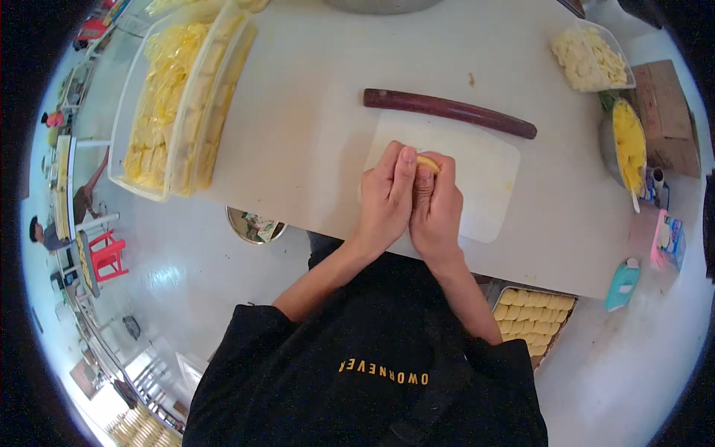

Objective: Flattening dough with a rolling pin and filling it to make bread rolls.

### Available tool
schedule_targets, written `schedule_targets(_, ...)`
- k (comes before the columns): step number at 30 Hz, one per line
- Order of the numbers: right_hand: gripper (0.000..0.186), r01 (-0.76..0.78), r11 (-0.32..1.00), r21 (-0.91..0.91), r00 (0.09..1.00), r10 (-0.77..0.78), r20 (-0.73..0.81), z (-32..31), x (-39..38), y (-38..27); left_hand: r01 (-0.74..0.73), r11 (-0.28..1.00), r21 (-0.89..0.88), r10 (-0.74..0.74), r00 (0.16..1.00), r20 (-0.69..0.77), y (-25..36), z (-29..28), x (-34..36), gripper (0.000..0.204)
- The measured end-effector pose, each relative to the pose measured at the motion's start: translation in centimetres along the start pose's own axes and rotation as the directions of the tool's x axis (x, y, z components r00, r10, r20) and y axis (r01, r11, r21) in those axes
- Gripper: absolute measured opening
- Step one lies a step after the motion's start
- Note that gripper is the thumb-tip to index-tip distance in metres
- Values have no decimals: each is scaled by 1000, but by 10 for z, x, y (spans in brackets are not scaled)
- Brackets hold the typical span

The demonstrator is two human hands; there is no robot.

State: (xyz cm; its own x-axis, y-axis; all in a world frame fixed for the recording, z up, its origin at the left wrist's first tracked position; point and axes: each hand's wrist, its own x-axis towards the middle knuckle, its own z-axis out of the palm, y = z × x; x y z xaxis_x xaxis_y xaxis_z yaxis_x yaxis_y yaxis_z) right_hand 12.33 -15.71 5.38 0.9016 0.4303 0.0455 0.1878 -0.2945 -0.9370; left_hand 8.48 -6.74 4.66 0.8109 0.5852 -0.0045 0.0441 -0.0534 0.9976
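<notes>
Pressing together over a white cutting board [488, 179], the left hand [385, 200] and the right hand [436, 208] close around a small yellow piece of dough [427, 162]. Only its top edge shows between the fingertips; the rest is hidden inside the closed grip. A dark red rolling pin [449, 112] lies just behind the board on the white table [298, 112]. At the lower right a tray of yellow pieces [532, 313] is partly covered by the table edge.
</notes>
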Motion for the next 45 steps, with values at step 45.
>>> schedule_targets(45,68,110,733,-671,990,-137,13,-80,41,55,-621,470,627,-14,705,709,3,-47,101,35)
